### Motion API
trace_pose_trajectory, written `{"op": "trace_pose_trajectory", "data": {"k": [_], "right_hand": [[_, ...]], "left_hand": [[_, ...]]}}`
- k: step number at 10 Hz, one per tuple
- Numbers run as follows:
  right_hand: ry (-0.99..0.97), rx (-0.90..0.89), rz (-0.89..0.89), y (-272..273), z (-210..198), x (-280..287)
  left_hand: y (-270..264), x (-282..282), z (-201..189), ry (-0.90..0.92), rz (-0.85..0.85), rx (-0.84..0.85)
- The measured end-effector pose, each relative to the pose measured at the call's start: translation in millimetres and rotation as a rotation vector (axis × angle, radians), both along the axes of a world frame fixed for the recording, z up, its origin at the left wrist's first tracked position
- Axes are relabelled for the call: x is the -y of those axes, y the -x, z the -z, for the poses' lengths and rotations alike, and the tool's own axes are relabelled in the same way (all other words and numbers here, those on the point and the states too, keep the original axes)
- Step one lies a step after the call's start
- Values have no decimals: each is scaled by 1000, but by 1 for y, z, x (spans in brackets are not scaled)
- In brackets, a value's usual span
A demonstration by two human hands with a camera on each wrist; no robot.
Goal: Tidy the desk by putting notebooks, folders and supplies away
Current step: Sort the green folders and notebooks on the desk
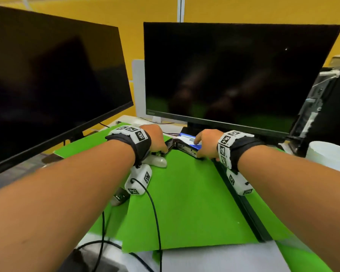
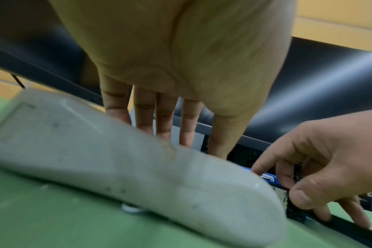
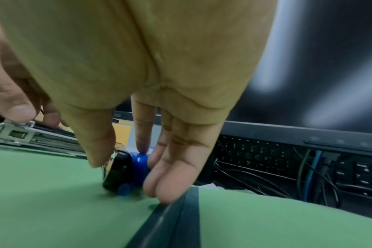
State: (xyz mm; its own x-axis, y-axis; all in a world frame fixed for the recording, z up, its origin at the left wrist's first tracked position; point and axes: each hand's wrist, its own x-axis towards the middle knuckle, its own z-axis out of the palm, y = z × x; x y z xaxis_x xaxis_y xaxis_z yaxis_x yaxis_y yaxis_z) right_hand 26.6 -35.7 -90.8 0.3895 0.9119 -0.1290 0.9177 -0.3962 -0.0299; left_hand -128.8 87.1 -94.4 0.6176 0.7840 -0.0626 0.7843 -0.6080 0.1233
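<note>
Green folder (image 1: 185, 203) — blue-black stapler (image 1: 188, 147)

The left hand's (image 1: 155, 139) fingertips are hidden behind its own knuckles in the head view, and in the left wrist view they are covered by a blurred grey stapler (image 2: 125, 167), so no grip can be told. The blue-and-black stapler (image 3: 127, 169) is largely masked by the right hand (image 3: 138, 83). The keyboard (image 3: 265, 157) legends are too small to read.

Green folders (image 1: 186, 203), blue-and-black stapler (image 3: 130, 169), grey stapler (image 2: 117, 167), black monitors (image 1: 234, 75), yellow wall (image 1: 243, 10)
</note>
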Motion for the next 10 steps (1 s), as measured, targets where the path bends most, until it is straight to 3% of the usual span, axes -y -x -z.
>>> {"op": "trace_pose_trajectory", "data": {"k": [1,5,8,10], "right_hand": [[18,23,-33,-1,0,-7],[68,-217,44,3,-1,-1],[-190,-715,159,-7,-21,25],[-387,-833,184,-31,-44,56]], "left_hand": [[-1,-3,3,28,-22,37],[-10,17,-10,116,-9,3],[-35,54,-53,206,-22,224],[-79,102,-83,154,146,436]]}}
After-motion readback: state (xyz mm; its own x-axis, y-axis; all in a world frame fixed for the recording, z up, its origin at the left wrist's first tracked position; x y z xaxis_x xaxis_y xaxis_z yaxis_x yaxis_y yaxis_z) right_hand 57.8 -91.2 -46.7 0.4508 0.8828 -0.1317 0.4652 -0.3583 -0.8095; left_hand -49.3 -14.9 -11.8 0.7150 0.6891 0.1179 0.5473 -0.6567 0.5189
